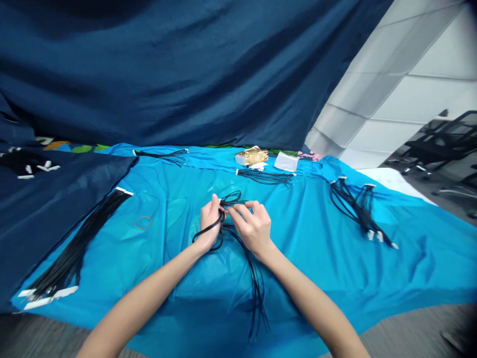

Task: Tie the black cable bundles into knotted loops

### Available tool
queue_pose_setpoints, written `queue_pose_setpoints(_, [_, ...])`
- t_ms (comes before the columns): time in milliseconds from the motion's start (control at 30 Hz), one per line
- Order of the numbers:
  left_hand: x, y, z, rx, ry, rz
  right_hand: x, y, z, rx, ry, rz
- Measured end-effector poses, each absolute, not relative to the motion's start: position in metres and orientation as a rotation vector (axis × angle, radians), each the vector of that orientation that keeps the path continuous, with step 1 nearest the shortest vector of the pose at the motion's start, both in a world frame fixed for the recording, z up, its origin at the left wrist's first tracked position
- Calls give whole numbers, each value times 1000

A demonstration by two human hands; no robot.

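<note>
Over the middle of the blue cloth, my left hand (210, 219) is closed around a bundle of thin black cables (255, 278). One dark loop of the bundle passes around the left wrist, and a small white connector shows by the thumb. Loose cable ends hang down toward the front edge, between my forearms. My right hand (252, 224) pinches black strands close to the left fingertips. Another small cable loop stands up just beyond both hands. Which single strand the right fingertips grip is too small to make out.
Black cable bundles with white connectors lie at the left (78, 243), back left (162, 156), back centre (265, 176) and right (357, 209). A brown-and-white packet (255, 157) and a white packet (286, 161) sit at the back. A thin rubber band (143, 222) lies left of my hands.
</note>
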State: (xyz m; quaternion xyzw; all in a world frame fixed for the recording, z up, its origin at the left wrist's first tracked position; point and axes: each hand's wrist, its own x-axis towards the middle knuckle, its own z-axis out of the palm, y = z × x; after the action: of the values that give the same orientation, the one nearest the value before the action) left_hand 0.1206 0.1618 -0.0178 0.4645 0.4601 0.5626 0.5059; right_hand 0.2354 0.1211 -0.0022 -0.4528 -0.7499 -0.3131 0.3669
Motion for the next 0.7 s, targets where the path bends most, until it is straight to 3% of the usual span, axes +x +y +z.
queue_pose_setpoints(700, [121, 160, -16, 1196, 1160, 1357, 234, 123, -6, -1146, -1981, -670])
